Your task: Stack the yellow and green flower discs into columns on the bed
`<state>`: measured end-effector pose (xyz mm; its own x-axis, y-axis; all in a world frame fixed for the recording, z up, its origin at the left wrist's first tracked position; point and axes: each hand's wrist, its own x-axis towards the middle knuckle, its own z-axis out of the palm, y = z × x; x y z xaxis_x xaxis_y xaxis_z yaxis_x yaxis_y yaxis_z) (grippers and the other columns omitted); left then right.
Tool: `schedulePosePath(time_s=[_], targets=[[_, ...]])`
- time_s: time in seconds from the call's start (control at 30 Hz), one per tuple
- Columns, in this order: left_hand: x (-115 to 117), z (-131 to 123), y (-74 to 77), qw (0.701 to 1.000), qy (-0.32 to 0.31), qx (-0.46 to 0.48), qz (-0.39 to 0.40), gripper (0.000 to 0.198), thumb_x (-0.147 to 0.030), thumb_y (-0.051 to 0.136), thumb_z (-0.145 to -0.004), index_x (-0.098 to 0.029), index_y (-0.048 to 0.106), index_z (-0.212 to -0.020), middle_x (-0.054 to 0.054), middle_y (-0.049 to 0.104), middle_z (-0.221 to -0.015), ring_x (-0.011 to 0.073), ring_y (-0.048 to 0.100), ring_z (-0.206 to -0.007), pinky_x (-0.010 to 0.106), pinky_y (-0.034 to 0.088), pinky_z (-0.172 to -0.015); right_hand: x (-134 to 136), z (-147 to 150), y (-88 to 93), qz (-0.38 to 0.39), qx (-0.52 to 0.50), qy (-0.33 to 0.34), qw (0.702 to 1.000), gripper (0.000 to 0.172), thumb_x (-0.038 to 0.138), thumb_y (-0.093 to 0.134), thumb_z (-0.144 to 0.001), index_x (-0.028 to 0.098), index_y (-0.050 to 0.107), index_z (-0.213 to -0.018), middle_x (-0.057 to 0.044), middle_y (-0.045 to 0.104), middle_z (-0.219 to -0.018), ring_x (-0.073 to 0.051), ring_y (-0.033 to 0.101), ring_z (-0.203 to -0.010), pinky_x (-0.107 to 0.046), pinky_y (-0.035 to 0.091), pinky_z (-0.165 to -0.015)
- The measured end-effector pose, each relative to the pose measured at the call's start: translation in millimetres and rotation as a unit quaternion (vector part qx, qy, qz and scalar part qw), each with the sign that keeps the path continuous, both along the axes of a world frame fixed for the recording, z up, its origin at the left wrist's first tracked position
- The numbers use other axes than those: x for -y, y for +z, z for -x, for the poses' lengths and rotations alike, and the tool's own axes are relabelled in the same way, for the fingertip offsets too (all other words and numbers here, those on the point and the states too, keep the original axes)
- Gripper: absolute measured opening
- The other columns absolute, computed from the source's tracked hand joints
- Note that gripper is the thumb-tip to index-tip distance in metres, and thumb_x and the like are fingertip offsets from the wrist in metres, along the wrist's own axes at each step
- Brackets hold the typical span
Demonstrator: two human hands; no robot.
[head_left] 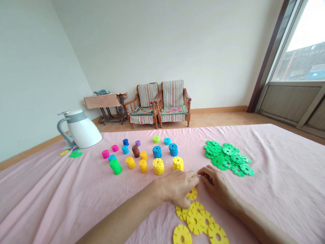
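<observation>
My left hand [179, 188] and my right hand [217, 184] meet fingertip to fingertip over the pink cloth [63, 196], above a loose pile of yellow snowflake discs [199, 220]. What the fingertips pinch between them is hidden, so whether either hand holds a disc is unclear. One yellow disc [192, 194] lies just under my left hand. Beyond the hands stand several short stacks of discs: yellow stacks [158, 166], blue stacks [173, 149], a green stack [115, 166], and pink ones [105, 154].
A heap of loose green discs [228, 157] lies to the right. A white jug with a grey handle [80, 128] stands at the far left, with a few discs [75, 154] beside it. Two striped wooden armchairs [159, 103] and a small table [104, 101] stand by the far wall.
</observation>
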<state>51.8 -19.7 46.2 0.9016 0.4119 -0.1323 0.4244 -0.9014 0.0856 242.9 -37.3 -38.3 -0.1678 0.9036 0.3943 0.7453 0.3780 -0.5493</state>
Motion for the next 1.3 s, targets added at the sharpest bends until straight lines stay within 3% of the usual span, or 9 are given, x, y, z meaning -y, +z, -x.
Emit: schedulePosePath(time_s=[0.2, 0.37, 0.5, 0.73, 0.87, 1.07, 1.3], targets=[[5.9, 32.7, 19.3, 0.991, 0.098, 0.088, 0.015, 0.037, -0.013, 0.056, -0.065, -0.022, 0.05, -0.101, 0.004, 0.059, -0.103, 0.0219, 0.059, -0.089, 0.031, 0.048, -0.077, -0.5, 0.0, -1.2, 0.002, 0.006, -0.01, 1.0, 0.022, 0.013, 0.041, -0.08, 0.02, 0.062, -0.083, -0.003, 0.063, -0.078, -0.017, 0.06, -0.071, -0.028, 0.043, -0.064], [4.5, 73.8, 33.1, 0.982, 0.146, 0.116, 0.013, 0.039, -0.013, 0.055, -0.064, -0.022, 0.052, -0.102, 0.002, 0.059, -0.102, 0.0215, 0.057, -0.093, 0.031, 0.045, -0.079, -1.3, -1.1, -2.9, 0.003, 0.018, -0.009, 1.0, 0.022, 0.014, 0.041, -0.081, 0.02, 0.062, -0.085, -0.004, 0.064, -0.08, -0.017, 0.061, -0.072, -0.029, 0.043, -0.065], [6.7, 92.4, 24.3, 0.98, 0.173, 0.1, 0.025, 0.039, -0.013, 0.054, -0.064, -0.022, 0.054, -0.101, 0.003, 0.059, -0.101, 0.0217, 0.057, -0.091, 0.031, 0.044, -0.079, -1.4, -1.6, -3.7, 0.004, 0.018, -0.008, 1.0, 0.022, 0.015, 0.041, -0.081, 0.02, 0.062, -0.085, -0.004, 0.063, -0.08, -0.017, 0.06, -0.071, -0.029, 0.043, -0.065], [11.9, 97.9, 8.0, 0.979, 0.186, 0.082, 0.033, 0.037, -0.01, 0.051, -0.061, -0.022, 0.057, -0.096, 0.002, 0.06, -0.095, 0.0206, 0.058, -0.085, 0.028, 0.044, -0.073, -1.6, -0.7, -4.2, 0.006, 0.021, -0.007, 1.0, 0.021, 0.015, 0.042, -0.081, 0.02, 0.062, -0.084, -0.004, 0.063, -0.08, -0.018, 0.06, -0.071, -0.029, 0.043, -0.065], [11.5, 98.8, 6.7, 0.978, 0.189, 0.08, 0.041, 0.031, -0.011, 0.053, -0.065, -0.022, 0.057, -0.094, 0.002, 0.058, -0.092, 0.0198, 0.057, -0.082, 0.027, 0.043, -0.071, -2.2, -1.0, -5.4, 0.007, 0.018, -0.007, 1.0, 0.021, 0.015, 0.041, -0.082, 0.019, 0.062, -0.085, -0.004, 0.062, -0.08, -0.018, 0.06, -0.073, -0.029, 0.044, -0.065], [15.0, 100.9, 10.7, 0.977, 0.196, 0.064, 0.051, 0.036, -0.023, 0.063, -0.073, -0.028, 0.057, -0.109, 0.001, 0.054, -0.101, 0.0204, 0.056, -0.087, 0.029, 0.042, -0.076, -2.4, -1.6, -6.8, 0.006, 0.015, -0.007, 1.0, 0.021, 0.016, 0.041, -0.082, 0.02, 0.061, -0.085, -0.004, 0.062, -0.08, -0.018, 0.06, -0.072, -0.03, 0.044, -0.065], [15.6, 100.7, -0.4, 0.98, 0.183, 0.05, 0.054, 0.041, -0.026, 0.067, -0.075, -0.032, 0.053, -0.114, 0.001, 0.051, -0.105, 0.021, 0.056, -0.092, 0.029, 0.042, -0.074, -1.8, -0.4, -5.5, 0.013, 0.008, -0.01, 1.0, 0.02, 0.016, 0.042, -0.082, 0.02, 0.062, -0.085, -0.004, 0.061, -0.081, -0.018, 0.059, -0.073, -0.03, 0.044, -0.066]])
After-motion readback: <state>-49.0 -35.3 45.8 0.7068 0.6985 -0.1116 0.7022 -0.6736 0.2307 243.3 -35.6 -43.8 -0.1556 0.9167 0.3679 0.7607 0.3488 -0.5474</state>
